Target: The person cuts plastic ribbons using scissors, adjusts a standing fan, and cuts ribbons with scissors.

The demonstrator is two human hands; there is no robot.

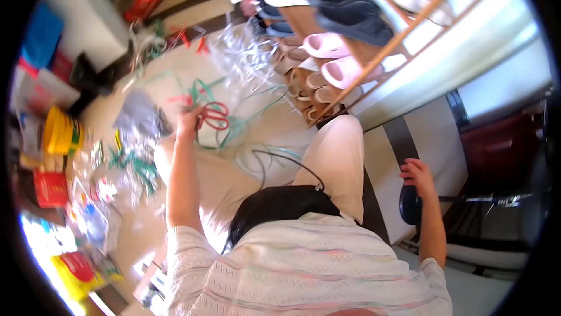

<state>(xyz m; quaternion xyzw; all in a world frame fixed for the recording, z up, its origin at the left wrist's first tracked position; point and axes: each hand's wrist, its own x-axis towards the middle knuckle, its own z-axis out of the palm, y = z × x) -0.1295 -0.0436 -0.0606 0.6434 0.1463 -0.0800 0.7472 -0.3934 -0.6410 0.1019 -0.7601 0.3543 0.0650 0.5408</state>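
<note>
Showing: scissors | handles: red, two loops | blades: unclear

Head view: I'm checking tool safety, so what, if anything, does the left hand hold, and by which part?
The left hand holds scissors with red, looped handles. The loops protrude from the hand; blur hides the exact grip.

red scissors, blades indistinct

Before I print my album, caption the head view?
Left hand holds red scissors near green strands; shoes line a rack.
</note>
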